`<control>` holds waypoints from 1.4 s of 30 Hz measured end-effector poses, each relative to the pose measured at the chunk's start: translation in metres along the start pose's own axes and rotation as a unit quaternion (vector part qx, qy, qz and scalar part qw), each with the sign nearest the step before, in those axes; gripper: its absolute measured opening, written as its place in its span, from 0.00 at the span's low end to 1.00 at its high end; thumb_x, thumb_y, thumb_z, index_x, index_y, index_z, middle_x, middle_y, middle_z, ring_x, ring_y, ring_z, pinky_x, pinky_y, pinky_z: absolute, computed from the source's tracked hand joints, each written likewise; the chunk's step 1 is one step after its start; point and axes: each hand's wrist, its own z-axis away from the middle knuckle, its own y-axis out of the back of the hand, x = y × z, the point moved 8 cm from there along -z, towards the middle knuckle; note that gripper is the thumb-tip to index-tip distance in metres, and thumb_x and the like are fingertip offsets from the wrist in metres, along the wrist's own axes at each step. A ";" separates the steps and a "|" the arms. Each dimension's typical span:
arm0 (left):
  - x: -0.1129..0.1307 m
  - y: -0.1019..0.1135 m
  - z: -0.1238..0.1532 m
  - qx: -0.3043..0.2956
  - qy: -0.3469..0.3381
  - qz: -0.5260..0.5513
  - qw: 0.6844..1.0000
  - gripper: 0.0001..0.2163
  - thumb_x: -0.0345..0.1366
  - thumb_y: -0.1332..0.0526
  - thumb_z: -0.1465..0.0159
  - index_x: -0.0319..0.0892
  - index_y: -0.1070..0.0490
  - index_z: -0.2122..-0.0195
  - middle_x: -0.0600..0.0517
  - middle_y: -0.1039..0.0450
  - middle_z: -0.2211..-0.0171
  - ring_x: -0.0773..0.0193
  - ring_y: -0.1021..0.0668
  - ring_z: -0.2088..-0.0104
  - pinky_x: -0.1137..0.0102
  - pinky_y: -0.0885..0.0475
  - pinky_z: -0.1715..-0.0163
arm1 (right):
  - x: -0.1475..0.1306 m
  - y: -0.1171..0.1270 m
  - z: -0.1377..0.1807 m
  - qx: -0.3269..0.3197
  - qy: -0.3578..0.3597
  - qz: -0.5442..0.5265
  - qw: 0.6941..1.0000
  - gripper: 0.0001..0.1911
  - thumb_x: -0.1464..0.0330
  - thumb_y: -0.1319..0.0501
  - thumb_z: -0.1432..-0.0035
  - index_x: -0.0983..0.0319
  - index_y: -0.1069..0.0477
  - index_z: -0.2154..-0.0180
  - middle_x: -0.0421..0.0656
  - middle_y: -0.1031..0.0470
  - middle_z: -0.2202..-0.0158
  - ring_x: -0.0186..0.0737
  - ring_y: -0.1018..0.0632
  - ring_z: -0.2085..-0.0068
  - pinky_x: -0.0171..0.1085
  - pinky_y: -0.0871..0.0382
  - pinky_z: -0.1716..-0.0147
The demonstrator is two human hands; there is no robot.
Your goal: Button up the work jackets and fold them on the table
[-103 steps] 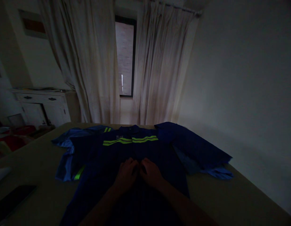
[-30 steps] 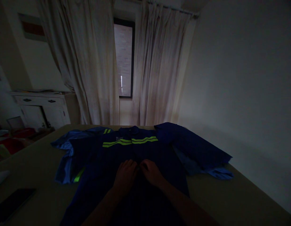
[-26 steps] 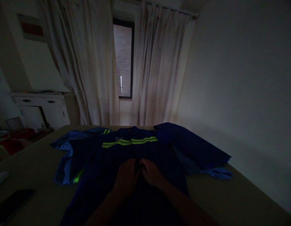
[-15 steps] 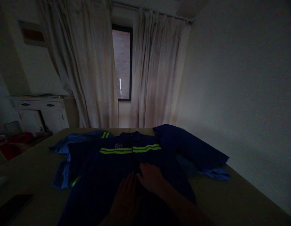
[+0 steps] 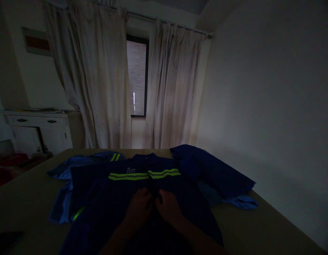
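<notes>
A dark blue work jacket (image 5: 166, 184) with yellow-green reflective stripes across its chest lies spread out, front up and collar away from me. My left hand (image 5: 139, 207) is at the middle of its front, just below the stripes, with the fingers curled down on the cloth. Close beside it, on the other side of the front opening, my right hand (image 5: 167, 207) is bent the same way, thumb towards the left. Both appear closed on the jacket's front edges; the dim light hides the fingertips.
The jacket lies on a tan-covered surface (image 5: 28, 198). A dark flat object (image 5: 7, 239) rests at the near left. Beyond the far edge are curtains (image 5: 177, 85) and a white cabinet (image 5: 56, 131). A pale wall (image 5: 267, 106) runs along the right.
My left hand has moved forward, and its flat, outstretched fingers have curled in beside the right hand. The right hand has turned and bent its fingers at the front opening. The view has tilted slightly up.
</notes>
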 end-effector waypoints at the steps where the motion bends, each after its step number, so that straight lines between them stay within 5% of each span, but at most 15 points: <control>1: 0.000 -0.003 0.002 -0.002 -0.011 0.014 1.000 0.11 0.32 0.45 0.31 0.48 0.24 0.54 0.48 0.25 0.50 0.55 0.24 0.50 0.60 0.33 0.47 | 0.001 0.001 -0.001 0.007 0.000 -0.021 1.000 0.06 0.69 0.42 0.36 0.59 0.26 0.63 0.45 0.18 0.64 0.43 0.19 0.61 0.36 0.36 0.64; 7: -0.009 -0.005 0.004 0.014 -0.018 0.136 0.990 0.11 0.31 0.47 0.29 0.45 0.26 0.53 0.48 0.23 0.54 0.60 0.23 0.52 0.66 0.31 0.49 | 0.005 -0.005 -0.005 0.004 0.019 -0.115 0.993 0.07 0.66 0.42 0.35 0.59 0.25 0.61 0.44 0.18 0.61 0.42 0.20 0.58 0.35 0.34 0.59; 12: -0.015 -0.011 0.001 0.027 0.006 0.109 0.994 0.10 0.32 0.48 0.29 0.44 0.27 0.56 0.47 0.24 0.56 0.58 0.23 0.53 0.65 0.32 0.49 | 0.011 -0.010 -0.008 0.003 0.035 -0.149 0.988 0.08 0.68 0.40 0.39 0.60 0.23 0.59 0.44 0.18 0.57 0.44 0.21 0.53 0.37 0.34 0.51; 24: -0.015 -0.010 0.001 0.044 -0.024 0.164 0.985 0.05 0.28 0.44 0.34 0.44 0.32 0.62 0.50 0.27 0.62 0.59 0.25 0.60 0.66 0.33 0.57 | 0.004 -0.016 -0.005 -0.017 -0.028 -0.022 0.999 0.12 0.63 0.43 0.33 0.60 0.25 0.55 0.47 0.18 0.58 0.47 0.19 0.56 0.38 0.35 0.60; 33: -0.014 -0.011 0.001 0.033 -0.021 0.142 0.989 0.07 0.26 0.45 0.34 0.44 0.31 0.61 0.49 0.26 0.59 0.59 0.25 0.57 0.67 0.34 0.54 | -0.005 -0.009 -0.001 -0.009 0.046 -0.055 0.997 0.13 0.56 0.41 0.33 0.58 0.25 0.57 0.44 0.18 0.57 0.45 0.19 0.55 0.36 0.36 0.59; 42: -0.012 -0.010 0.001 0.024 -0.001 0.130 0.991 0.06 0.29 0.47 0.30 0.44 0.31 0.60 0.50 0.24 0.60 0.60 0.23 0.60 0.67 0.34 0.59 | -0.005 -0.009 0.000 0.011 0.013 -0.021 1.000 0.07 0.64 0.41 0.34 0.59 0.27 0.59 0.45 0.18 0.60 0.43 0.19 0.59 0.35 0.39 0.64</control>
